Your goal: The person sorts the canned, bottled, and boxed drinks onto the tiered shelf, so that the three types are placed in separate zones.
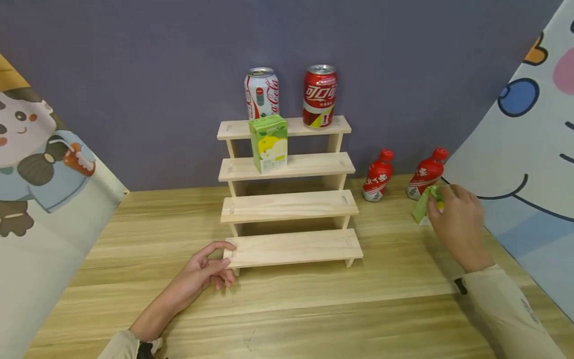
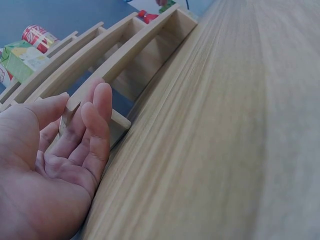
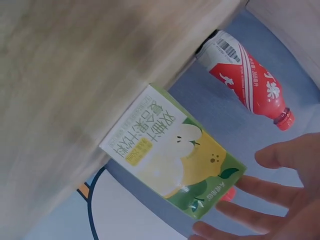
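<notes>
At the left end of a stepped wooden display rack (image 1: 293, 249), my left hand (image 1: 204, 271) grips the lowest step between thumb and fingers. Off to the right, my right hand (image 1: 459, 222) is at the top of a green juice box (image 1: 421, 209) standing on the table. In the right wrist view the fingers lie loosely spread by the top edge of that juice box (image 3: 170, 155), with the thumb apart from it. Another green juice box (image 1: 271, 144) stands upright on the second step from the top, toward the left.
On the top step stand a white cola can (image 1: 262, 92) and a red cola can (image 1: 320, 94). Two red bottles, a nearer-rack one (image 1: 377, 177) and a farther one (image 1: 426, 172), stand right of the rack near the grey back wall (image 1: 157, 99). Printed panels flank the wooden table (image 1: 291, 319).
</notes>
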Demonstrator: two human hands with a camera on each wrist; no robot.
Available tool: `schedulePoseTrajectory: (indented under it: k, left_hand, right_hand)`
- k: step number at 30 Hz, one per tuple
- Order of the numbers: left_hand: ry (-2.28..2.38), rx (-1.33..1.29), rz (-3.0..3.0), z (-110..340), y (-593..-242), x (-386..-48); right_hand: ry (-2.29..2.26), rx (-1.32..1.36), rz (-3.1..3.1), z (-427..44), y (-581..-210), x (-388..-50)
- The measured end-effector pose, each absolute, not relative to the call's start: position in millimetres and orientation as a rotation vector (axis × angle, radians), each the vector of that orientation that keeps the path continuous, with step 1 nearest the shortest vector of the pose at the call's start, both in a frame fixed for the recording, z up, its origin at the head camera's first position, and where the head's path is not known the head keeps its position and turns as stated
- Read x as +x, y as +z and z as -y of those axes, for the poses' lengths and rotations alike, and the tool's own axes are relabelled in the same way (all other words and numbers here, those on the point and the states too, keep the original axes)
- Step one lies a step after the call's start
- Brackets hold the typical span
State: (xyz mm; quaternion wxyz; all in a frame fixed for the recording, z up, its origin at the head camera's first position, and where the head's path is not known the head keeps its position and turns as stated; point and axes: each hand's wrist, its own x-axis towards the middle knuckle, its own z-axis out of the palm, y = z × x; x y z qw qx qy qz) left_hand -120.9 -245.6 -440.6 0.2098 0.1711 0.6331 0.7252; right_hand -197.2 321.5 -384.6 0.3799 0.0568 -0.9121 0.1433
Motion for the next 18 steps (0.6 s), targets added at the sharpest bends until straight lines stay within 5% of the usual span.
schedulePoseTrajectory:
  k: [18]
  left_hand:
    - [2.03,0.495,-1.727,245.6,-441.9,-122.0]
  right_hand:
    - [0.467,0.097,2.495,-331.0,-395.0,-199.3]
